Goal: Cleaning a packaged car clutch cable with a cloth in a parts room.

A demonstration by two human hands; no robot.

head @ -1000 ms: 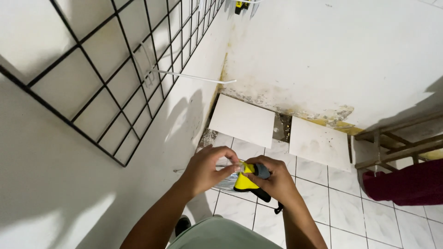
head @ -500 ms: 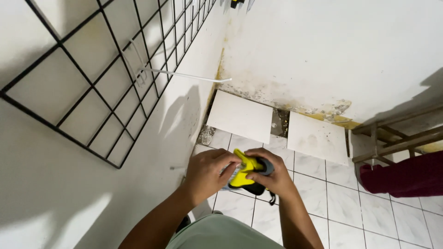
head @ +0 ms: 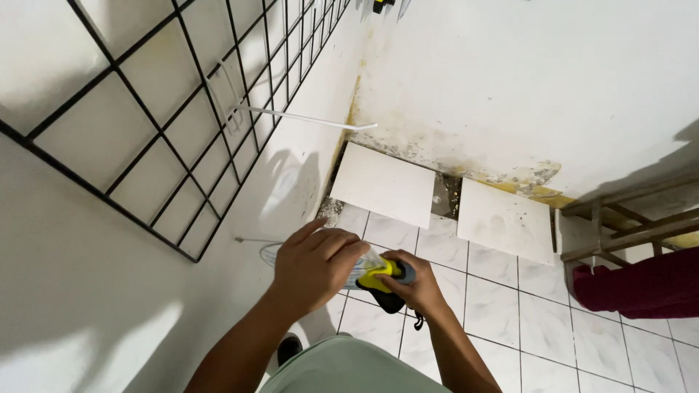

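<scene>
glossy ceramic floor tiles (head: 489, 306), black metal wire grid (head: 182, 124), rough stained plaster wall (head: 524, 94), yellow plastic tool (head: 378, 276).

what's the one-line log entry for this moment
left hand: over yellow and black tool | right hand: gripping tool | setting: tiled floor, wire grid on wall

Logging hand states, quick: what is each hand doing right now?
Left hand: fingers curled over the yellow and black tool, gripping it.
Right hand: closed around the same tool.

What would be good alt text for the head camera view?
Two bare hands, left hand and right hand, hold a yellow and black tool above a white tiled floor, beside a black wire grid on a white wall.
</scene>
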